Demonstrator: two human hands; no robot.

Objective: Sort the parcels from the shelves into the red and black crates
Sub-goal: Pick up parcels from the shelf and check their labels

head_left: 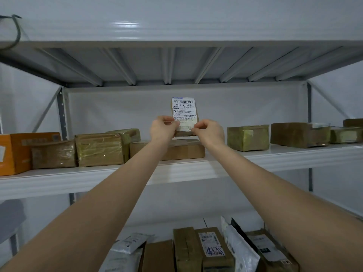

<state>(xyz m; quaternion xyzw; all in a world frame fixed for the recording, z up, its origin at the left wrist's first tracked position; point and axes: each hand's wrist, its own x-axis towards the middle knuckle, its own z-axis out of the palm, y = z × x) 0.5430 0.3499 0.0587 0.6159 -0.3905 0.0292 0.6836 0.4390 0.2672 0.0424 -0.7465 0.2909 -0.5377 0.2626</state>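
Both hands, left hand and right hand, around upright labelled parcel.

Arms outstretched; left hand, right hand pinch parcel, thumbs seemingly in front.

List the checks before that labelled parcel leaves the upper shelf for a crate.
1. Left hand grips the small parcel at its lower left edge: ok.
2. Right hand pinches its lower right edge: ok.
3. Label faces the camera, barcodes showing: ok.
4. Parcel lifted free of the flat box beneath it: cannot tell.
5. Olive box to the right stands apart from the parcel: ok.
6. Crates in sight for the drop: not ok, neither is in view.
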